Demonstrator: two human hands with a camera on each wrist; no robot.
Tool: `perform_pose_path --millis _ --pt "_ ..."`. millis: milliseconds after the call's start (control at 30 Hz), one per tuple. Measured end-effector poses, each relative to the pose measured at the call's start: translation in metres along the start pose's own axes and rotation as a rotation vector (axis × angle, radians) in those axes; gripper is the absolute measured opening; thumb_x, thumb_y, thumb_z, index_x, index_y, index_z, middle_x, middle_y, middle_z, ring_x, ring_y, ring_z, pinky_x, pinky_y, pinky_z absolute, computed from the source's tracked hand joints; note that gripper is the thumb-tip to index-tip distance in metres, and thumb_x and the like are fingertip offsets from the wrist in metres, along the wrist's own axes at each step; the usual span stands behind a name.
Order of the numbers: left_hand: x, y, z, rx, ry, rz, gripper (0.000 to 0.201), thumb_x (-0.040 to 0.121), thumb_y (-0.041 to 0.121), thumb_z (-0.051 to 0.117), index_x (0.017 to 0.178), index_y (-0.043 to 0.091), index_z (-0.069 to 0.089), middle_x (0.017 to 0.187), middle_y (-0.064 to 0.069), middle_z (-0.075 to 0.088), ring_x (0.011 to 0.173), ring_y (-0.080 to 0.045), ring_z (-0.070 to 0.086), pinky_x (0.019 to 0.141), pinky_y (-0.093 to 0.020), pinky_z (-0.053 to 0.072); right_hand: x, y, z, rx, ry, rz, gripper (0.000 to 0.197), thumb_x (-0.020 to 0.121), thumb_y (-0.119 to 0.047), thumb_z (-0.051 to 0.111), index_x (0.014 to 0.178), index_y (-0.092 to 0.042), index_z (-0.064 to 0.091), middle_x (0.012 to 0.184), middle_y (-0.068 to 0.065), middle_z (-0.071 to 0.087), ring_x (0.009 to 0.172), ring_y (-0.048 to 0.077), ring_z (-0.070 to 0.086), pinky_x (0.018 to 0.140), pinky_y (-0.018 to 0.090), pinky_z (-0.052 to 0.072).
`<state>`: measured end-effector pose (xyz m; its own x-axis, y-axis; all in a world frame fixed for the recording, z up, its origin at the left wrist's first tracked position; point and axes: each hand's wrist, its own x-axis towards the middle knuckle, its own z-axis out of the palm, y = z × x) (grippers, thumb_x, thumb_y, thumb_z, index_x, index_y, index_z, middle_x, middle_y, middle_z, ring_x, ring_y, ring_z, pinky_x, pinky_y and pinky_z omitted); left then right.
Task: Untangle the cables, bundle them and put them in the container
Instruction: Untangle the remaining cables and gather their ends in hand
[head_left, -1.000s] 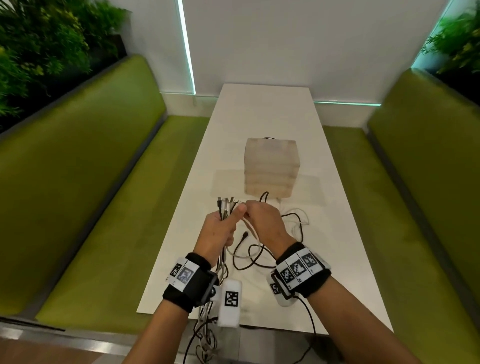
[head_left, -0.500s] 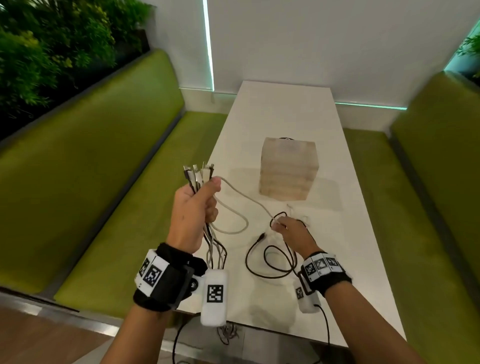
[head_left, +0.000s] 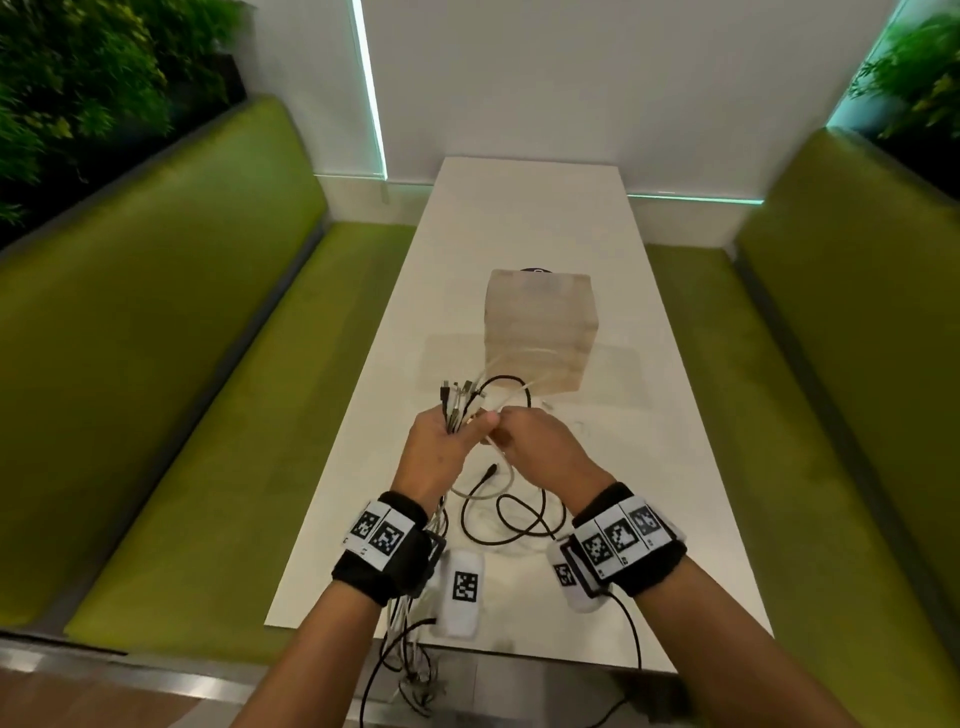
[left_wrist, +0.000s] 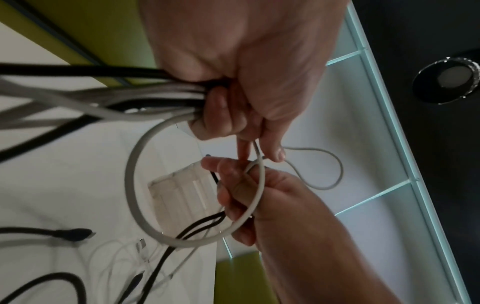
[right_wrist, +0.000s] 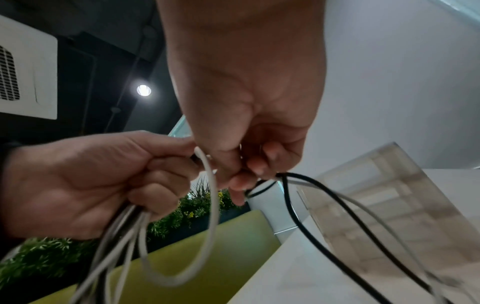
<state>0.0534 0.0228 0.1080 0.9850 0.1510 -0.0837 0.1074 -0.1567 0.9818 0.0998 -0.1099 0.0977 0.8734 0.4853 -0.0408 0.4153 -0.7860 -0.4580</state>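
Note:
My left hand (head_left: 441, 447) grips a bundle of black and grey cables (head_left: 457, 402), plug ends sticking up above the fist. In the left wrist view the same bundle of cables (left_wrist: 103, 98) fans out from the left hand (left_wrist: 233, 92). My right hand (head_left: 535, 441) meets it and pinches a black cable (right_wrist: 311, 205) and a thin grey cable (left_wrist: 257, 185) that loops between both hands. More loose cables (head_left: 519, 519) lie on the white table (head_left: 649, 415) under the hands. The translucent square container (head_left: 540, 327) stands just beyond.
Green bench seats (head_left: 182, 364) flank the narrow table on both sides, with a second bench (head_left: 831, 364) at the right. Bundle tails (head_left: 410, 670) hang over the table's near edge. A white wall closes the far end.
My right hand has lifted off the table with a black and a grey cable and come up to the left hand. The left hand has come down and towards the middle.

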Motion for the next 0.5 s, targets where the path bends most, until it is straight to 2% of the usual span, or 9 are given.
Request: perform_pose_path --millis 67,133,167,200,267,300,367,400,500 --pt "0.003 -0.004 0.0 0.063 -0.005 0.042 0.026 0.087 0.025 0.068 0.077 0.001 0.065 0.043 0.017 0.052 0.04 0.001 0.044 0.044 -0.015 0.033 -0.002 -0.001 -0.001 -0.051 0.002 0.023 0.029 0.097 -0.023 0.042 0.09 -0.003 0.062 0.088 0.017 0.066 0.083 0.034 0.06 0.063 0.032 0.038" --pt "0.004 -0.009 -0.002 0.117 -0.002 0.081 0.025 0.088 0.028 0.068 0.082 0.003 0.069 0.061 0.007 0.068 0.056 -0.007 0.06 0.055 -0.028 0.048 -0.003 -0.002 -0.002 -0.033 -0.011 0.026 0.024 0.094 -0.02 0.045 0.091 -0.007 0.065 0.088 0.015 0.067 0.084 0.032 0.061 0.066 0.034 0.043" --pt "0.003 -0.009 -0.002 0.138 0.002 0.097 0.023 0.088 0.026 0.067 0.081 0.005 0.069 0.067 0.001 0.071 0.062 -0.01 0.063 0.061 -0.033 0.05 -0.004 -0.002 -0.001 0.016 -0.014 0.023 0.022 0.093 -0.018 0.047 0.092 -0.01 0.068 0.088 0.013 0.067 0.083 0.03 0.061 0.068 0.035 0.045" --pt "0.001 -0.008 -0.002 0.128 0.008 0.108 0.019 0.089 0.023 0.066 0.079 0.007 0.068 0.066 0.002 0.071 0.062 -0.008 0.063 0.06 -0.03 0.051 -0.004 -0.002 0.001 0.089 -0.009 0.02 0.022 0.092 -0.018 0.048 0.093 -0.013 0.069 0.086 0.009 0.068 0.082 0.027 0.061 0.069 0.036 0.047" --pt "-0.004 0.0 -0.004 0.009 0.053 0.118 0.02 0.091 0.015 0.064 0.071 0.013 0.06 0.051 0.013 0.059 0.048 0.0 0.052 0.051 -0.018 0.042 0.0 0.005 0.008 0.221 0.019 0.024 0.018 0.092 -0.021 0.053 0.093 -0.014 0.07 0.087 0.004 0.068 0.082 0.022 0.061 0.072 0.036 0.048" --pt "-0.005 0.002 -0.006 -0.072 0.096 0.109 0.026 0.091 0.013 0.063 0.067 0.015 0.053 0.045 0.015 0.048 0.041 -0.001 0.042 0.045 -0.018 0.035 0.003 0.012 0.013 0.256 0.023 0.042 0.017 0.092 -0.023 0.057 0.093 -0.013 0.07 0.089 0.003 0.068 0.084 0.02 0.061 0.075 0.036 0.048" --pt "-0.006 0.009 -0.015 -0.23 0.185 0.1 0.028 0.091 0.013 0.062 0.067 0.014 0.048 0.048 0.012 0.032 0.04 -0.007 0.025 0.041 -0.023 0.022 0.009 0.03 0.022 0.279 0.003 0.109 0.017 0.091 -0.025 0.06 0.089 -0.011 0.069 0.089 0.002 0.063 0.085 0.019 0.058 0.076 0.034 0.045" --pt "-0.007 0.012 -0.021 -0.272 0.223 0.112 0.026 0.091 0.012 0.062 0.068 0.013 0.049 0.051 0.01 0.028 0.043 -0.009 0.022 0.042 -0.024 0.02 0.011 0.039 0.026 0.274 -0.016 0.143 0.022 0.092 -0.028 0.058 0.088 -0.01 0.068 0.089 0.003 0.061 0.084 0.019 0.057 0.076 0.033 0.044" --pt "-0.011 0.018 -0.033 -0.337 0.255 0.16 0.023 0.091 0.011 0.062 0.07 0.01 0.053 0.052 0.009 0.027 0.044 -0.01 0.021 0.041 -0.023 0.021 0.015 0.057 0.039 0.22 -0.035 0.167 0.032 0.094 -0.039 0.05 0.091 -0.012 0.067 0.095 0.006 0.06 0.088 0.02 0.057 0.079 0.036 0.045"
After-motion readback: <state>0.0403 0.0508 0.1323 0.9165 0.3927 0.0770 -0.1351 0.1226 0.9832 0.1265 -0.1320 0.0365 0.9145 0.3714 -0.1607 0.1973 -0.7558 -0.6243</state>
